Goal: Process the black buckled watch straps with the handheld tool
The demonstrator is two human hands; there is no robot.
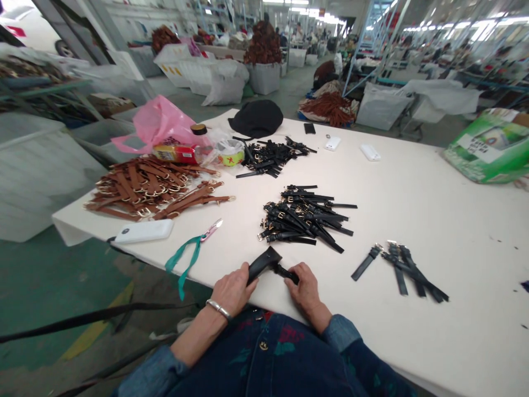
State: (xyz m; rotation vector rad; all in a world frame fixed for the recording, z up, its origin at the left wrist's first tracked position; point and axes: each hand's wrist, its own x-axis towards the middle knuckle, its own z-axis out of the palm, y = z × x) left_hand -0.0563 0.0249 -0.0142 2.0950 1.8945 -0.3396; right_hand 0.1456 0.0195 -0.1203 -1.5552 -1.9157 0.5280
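Black leather strap (264, 263) lies at 6 o'clock, its wide end pinched by the left hand (232, 289), its narrow end by the right hand (305, 286). A slip could drag it against the snips (210, 230) at 10 o'clock, scratching the leather.

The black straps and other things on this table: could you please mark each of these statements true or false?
1. The left hand and right hand both hold a black strap. True.
2. The left hand wears a silver bangle. True.
3. The brown straps lie at the right end of the table. False: they lie at its left end in this view.
4. The teal-corded snips lie in the right hand. False: they lie on the table, apart from both hands.
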